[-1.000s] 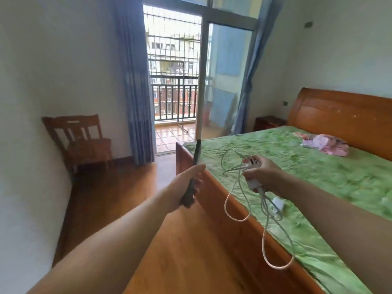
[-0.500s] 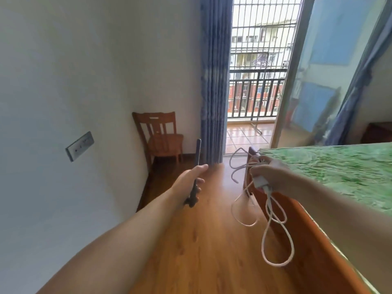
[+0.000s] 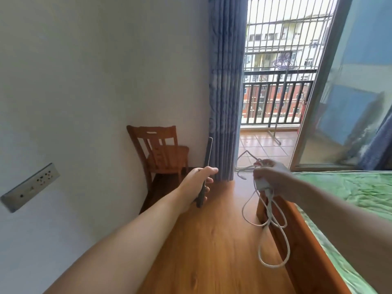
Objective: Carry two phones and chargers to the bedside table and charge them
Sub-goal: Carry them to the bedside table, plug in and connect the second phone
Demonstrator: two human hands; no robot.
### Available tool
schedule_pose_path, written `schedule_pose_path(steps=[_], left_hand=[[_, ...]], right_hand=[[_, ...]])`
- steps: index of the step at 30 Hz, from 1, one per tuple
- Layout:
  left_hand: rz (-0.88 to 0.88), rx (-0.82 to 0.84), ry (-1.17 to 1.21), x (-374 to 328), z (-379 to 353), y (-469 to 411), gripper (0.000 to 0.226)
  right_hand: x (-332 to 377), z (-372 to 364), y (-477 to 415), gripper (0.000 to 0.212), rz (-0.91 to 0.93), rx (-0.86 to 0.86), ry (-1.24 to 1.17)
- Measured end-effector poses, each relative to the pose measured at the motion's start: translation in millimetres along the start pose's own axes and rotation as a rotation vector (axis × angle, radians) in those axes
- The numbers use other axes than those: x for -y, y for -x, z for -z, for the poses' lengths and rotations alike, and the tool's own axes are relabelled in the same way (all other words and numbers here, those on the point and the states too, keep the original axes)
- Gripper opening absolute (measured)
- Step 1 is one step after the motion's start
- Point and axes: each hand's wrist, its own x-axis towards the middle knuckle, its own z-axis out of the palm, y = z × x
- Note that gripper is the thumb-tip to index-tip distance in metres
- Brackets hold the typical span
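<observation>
My left hand (image 3: 196,183) is closed around dark phones (image 3: 206,164), held upright and edge-on at the middle of the view; I cannot tell whether it is one phone or two. To its right, my right hand (image 3: 273,177) grips white chargers (image 3: 262,184). Their white cables (image 3: 273,236) hang below the hand in long loops, down past the bed's foot corner. A loose cable end sticks out left of the fist. The bedside table is out of view.
A bed with a green cover (image 3: 350,192) and a wooden footboard (image 3: 297,247) fills the lower right. A wooden chair (image 3: 161,153) stands against the left wall, which carries a socket panel (image 3: 29,187). Blue curtains (image 3: 224,88) frame an open balcony door (image 3: 271,102). Wooden floor (image 3: 201,240) runs ahead.
The view has swung left, away from the bed's headboard and toward the wall, chair and balcony door. Both hands keep their hold on the phones and chargers.
</observation>
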Motion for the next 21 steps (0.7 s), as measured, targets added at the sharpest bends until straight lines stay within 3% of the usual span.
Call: schedule_pose_path(steps=[9,15,21], left_hand=[[0.015,0.064,0.068,-19.6,38.6,-226.1,0.052],[0.014,0.141,0.069,-64.2,65.3,-367.7,0.057],[0.019,0.194,0.070,-87.1,61.2,-486.7,0.072]], right_hand=[[53.9,-20.4,-203.8,0.030,0.065,-0.064,-0.016],[102.2,-17.0,-324.2,0.035,0.071,-0.128,-0.037],[114.6,4.6,-428.8,0.035,0.027,-0.157,-0.018]])
